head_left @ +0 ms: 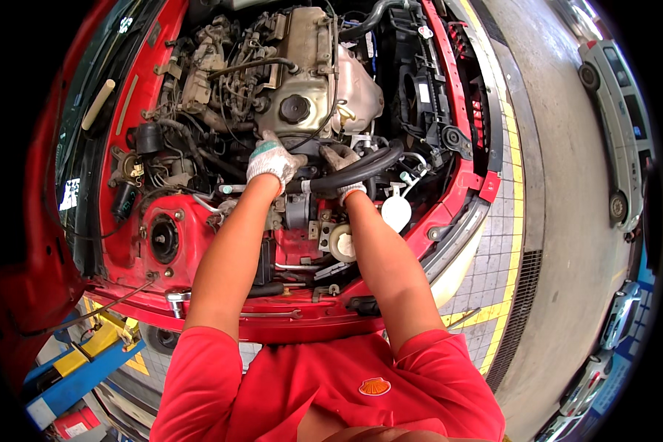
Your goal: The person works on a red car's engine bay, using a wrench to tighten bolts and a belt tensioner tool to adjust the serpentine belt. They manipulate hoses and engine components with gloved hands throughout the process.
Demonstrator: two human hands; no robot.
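My left hand (271,160), in a white knitted glove with a green patch, is at the near end of the engine (302,55). Its thumb points right and its fingers bend over an edge just below the black oil filler cap (295,109). My right hand (340,157), gloved too, reaches under a thick black hose (357,171) that covers part of it. Its visible fingers are curled. Between the two hands lies a dark part at the engine's end. Both hands seem closed around something there, but what they grip is hidden.
A ratchet (177,300) and a wrench (272,315) lie along the near red fender edge. A round white cap (396,212) sits right of my right forearm. Left is the strut tower (164,237). A blue and yellow lift (81,361) stands lower left; parked cars (619,125) line the right.
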